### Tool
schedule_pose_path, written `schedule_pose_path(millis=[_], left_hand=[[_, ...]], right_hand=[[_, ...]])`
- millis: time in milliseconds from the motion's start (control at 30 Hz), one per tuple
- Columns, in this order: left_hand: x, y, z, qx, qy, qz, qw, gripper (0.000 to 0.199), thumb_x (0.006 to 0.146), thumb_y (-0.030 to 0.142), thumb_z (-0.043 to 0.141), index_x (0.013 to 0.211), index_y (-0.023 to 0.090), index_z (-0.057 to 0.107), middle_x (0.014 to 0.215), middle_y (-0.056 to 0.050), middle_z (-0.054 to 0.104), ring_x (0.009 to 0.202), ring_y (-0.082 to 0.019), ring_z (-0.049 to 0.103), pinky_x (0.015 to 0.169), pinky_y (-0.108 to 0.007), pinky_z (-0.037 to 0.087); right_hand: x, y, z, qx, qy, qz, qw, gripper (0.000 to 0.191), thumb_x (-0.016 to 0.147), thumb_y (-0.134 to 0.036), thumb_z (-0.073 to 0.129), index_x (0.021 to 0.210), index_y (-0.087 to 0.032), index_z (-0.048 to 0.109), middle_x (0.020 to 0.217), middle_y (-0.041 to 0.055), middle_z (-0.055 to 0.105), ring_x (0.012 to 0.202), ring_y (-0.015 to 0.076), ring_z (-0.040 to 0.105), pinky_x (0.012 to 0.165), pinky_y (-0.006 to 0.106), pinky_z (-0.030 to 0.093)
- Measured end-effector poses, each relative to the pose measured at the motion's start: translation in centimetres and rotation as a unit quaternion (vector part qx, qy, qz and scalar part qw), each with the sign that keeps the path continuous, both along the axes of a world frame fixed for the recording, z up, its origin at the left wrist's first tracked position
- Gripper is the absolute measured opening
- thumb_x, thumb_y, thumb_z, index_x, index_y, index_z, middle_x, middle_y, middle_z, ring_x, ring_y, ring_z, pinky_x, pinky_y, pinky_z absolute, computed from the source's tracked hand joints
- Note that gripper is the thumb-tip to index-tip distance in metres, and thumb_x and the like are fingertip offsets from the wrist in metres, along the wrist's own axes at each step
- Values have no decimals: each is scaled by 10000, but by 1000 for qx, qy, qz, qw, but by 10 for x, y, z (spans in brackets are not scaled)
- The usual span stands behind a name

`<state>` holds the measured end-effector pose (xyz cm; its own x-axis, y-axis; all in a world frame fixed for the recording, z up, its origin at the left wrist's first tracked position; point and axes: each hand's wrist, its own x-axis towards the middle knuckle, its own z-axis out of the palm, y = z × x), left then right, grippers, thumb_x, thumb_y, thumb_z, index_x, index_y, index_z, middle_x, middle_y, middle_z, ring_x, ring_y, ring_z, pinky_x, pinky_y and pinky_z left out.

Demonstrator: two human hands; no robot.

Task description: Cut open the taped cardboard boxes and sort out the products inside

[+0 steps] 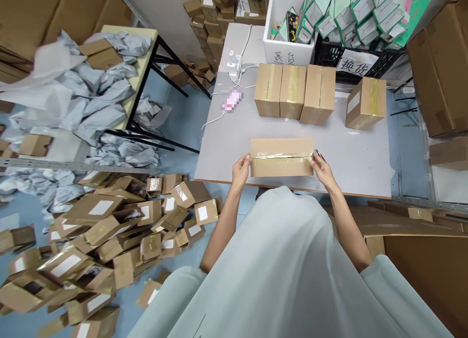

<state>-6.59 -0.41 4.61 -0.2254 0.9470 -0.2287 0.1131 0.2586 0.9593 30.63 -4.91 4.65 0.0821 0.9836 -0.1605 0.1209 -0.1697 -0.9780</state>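
Observation:
A long cardboard box point(282, 147) lies at the front edge of the grey table, with shiny clear tape along its middle seam. My left hand point(241, 169) grips its left end, fingers closed at the corner. At the right end, my right hand point(322, 169) holds the box, and something small and dark shows at its fingertips. Behind it stand three taped cardboard boxes side by side: a left one point(268, 90), a middle one point(292, 91) and a right one point(318, 94). Apart from them, another box point(366, 103) with a white label stands to the right.
At the table's back are a white foam bin point(288, 49) and a black crate point(383, 67) heaped with green-and-white packets. A power strip point(234, 65) with cables lies at left. Several used boxes point(106, 206) cover the floor; grey mailer bags point(106, 104) pile on a side table.

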Motion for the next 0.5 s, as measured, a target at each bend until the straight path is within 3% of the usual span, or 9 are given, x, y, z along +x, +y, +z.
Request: schedule_pose_path(millis=[100, 233, 500], left_hand=[[-3, -1, -10, -29, 2, -1, 1000, 400, 1034, 394, 753, 1366, 177, 809, 1533, -137, 779, 1486, -310, 696, 1312, -484, 519], [4, -12, -14, -55, 10, -22, 998, 407, 983, 299, 760, 1368, 173, 799, 1446, -144, 820, 1384, -314, 755, 1276, -510, 555], [-1, -16, 8, 6, 42, -45, 998, 465, 991, 330, 791, 1437, 199, 777, 1517, -154, 777, 1356, -321, 753, 1214, -499, 596]], right_hand=[[0, -3, -7, -18, -5, 0, 1000, 1099, 866, -894, 756, 1682, -168, 635, 1794, 159, 541, 1712, 393, 469, 1437, 552, 346], [-4, -14, -15, -32, 8, 7, 999, 1073, 841, -867, 784, 1647, -167, 672, 1738, 181, 607, 1652, 411, 552, 1420, 569, 385], [-5, -23, -4, -18, 29, -15, 999, 962, 899, -781, 810, 1660, -209, 672, 1724, 146, 631, 1636, 403, 573, 1407, 615, 401]])
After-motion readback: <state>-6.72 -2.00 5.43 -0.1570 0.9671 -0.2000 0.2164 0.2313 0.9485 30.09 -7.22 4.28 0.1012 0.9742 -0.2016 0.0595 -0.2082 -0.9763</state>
